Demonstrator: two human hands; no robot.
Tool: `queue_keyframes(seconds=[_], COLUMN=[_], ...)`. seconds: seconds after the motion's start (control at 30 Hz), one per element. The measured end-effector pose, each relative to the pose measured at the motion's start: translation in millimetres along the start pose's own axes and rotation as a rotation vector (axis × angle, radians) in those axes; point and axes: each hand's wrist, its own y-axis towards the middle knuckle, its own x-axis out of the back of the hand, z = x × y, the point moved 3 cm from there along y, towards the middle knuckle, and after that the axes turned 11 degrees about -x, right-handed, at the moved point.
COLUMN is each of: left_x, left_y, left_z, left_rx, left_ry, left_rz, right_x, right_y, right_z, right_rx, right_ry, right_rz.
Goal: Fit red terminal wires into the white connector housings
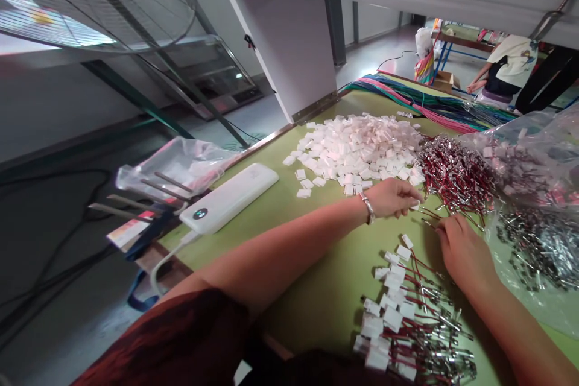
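Note:
My left hand [394,198], with a bracelet at the wrist, pinches a small white connector housing [415,206]. Just right of it my right hand [462,244] is closed on a short red wire [430,213] with metal terminals, whose end points toward the housing. Whether the terminal is inside the housing I cannot tell. Beyond my left hand spreads a heap of loose white housings [357,145]. A pile of red wires with terminals [455,172] lies behind my right hand. Closer to me, several housings with wires attached [393,316] lie in a row.
A white power bank [230,198] with a cable lies at the table's left edge, near a clear plastic bag [176,160]. Plastic bags of metal parts [543,247] stand at the right. Long bundled wires [407,96] line the back edge. A person [511,63] sits in the background.

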Motion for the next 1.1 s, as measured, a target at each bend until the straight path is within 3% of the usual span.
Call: queue_keyframes(seconds=[0.17,0.37,0.6,0.8,0.93,1.1], left_x=[-21.9,-26.4,-23.8,-20.9,-26.4,-37.7], left_y=[4.9,6.3,4.0,1.7,-0.5,-5.1], left_z=[24.1,31.2,24.5,18.5,19.7,23.1], left_rx=[0.034,0.028,0.014,0.012,0.048,0.054], left_ry=[-0.414,-0.580,-0.589,-0.420,-0.360,-0.436], left_rz=[0.009,-0.006,0.025,0.111,0.195,0.188], right_x=[2.3,12.0,12.1,13.7,16.6,6.5], right_y=[-5.7,-7.5,-10.8,-12.3,-14.8,-20.1], right_z=[-7.2,-3.0,-1.3,-0.3,7.2,17.6], right_rx=[-0.045,0.059,0.104,0.121,0.150,0.108], right_ry=[0.244,0.436,0.426,0.241,0.086,0.115], right_rz=[-0.010,-0.065,-0.027,-0.032,-0.092,-0.016])
